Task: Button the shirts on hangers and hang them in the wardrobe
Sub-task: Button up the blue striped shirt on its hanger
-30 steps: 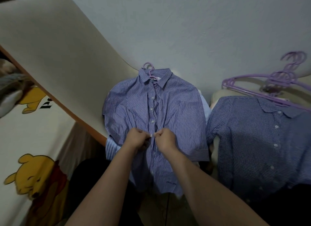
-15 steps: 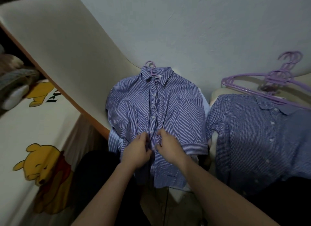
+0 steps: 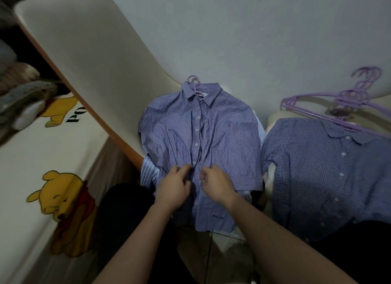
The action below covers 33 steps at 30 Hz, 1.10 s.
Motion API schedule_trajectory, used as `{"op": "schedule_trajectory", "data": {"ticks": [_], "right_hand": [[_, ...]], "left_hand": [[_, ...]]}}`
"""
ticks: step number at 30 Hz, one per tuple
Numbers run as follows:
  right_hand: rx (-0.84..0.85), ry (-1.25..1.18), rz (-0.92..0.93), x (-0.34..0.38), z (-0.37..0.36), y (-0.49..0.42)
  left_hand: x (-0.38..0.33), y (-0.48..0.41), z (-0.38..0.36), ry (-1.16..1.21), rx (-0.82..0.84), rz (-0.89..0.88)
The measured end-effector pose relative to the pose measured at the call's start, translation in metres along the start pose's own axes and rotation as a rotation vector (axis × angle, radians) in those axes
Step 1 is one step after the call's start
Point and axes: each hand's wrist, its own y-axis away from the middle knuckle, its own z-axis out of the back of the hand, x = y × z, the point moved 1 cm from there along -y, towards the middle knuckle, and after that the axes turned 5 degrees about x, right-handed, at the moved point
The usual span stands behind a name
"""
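Observation:
A blue-and-white striped shirt (image 3: pixel 222 135) lies flat on a purple hanger (image 3: pixel 195 85), collar towards the wall, its upper buttons closed. My left hand (image 3: pixel 173 188) pinches the left edge of the placket low on the shirt front. My right hand (image 3: pixel 218 184) pinches the right edge of the placket beside it, fingers curled on the cloth. A blue checked shirt (image 3: pixel 321 173) lies to the right, buttoned, collar up.
Several empty purple hangers (image 3: pixel 342 102) lie stacked above the checked shirt. A cream curved board with an orange edge (image 3: pixel 88 61) leans at the left. A cartoon-bear bedsheet (image 3: pixel 42 157) covers the left. A striped garment (image 3: pixel 148 173) peeks from under the shirt.
Both hands have moved down the placket from the previous button to a lower one. The view has shifted slightly to the left and down.

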Motion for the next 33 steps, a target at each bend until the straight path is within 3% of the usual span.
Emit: {"op": "schedule_trajectory", "data": {"ticks": [8, 11, 14, 17, 29, 33], "right_hand": [[0.078, -0.095, -0.060, -0.002, -0.002, -0.001], [0.077, -0.039, -0.049, 0.000, -0.004, 0.001], [0.091, -0.009, -0.022, -0.002, -0.006, 0.005], [0.115, -0.009, 0.005, -0.007, -0.003, 0.006], [0.160, -0.089, -0.001, -0.010, -0.003, 0.001], [0.151, -0.108, -0.022, -0.010, -0.004, -0.001]], "left_hand": [[-0.006, -0.003, -0.004, -0.281, 0.149, 0.121], [-0.009, 0.005, -0.010, -0.340, 0.126, 0.130], [-0.005, 0.008, -0.014, -0.178, 0.100, 0.129], [0.000, 0.001, -0.007, 0.095, 0.221, 0.156], [0.016, 0.006, -0.015, -0.122, 0.389, 0.301], [0.018, 0.006, -0.015, -0.049, 0.572, 0.305]]}}
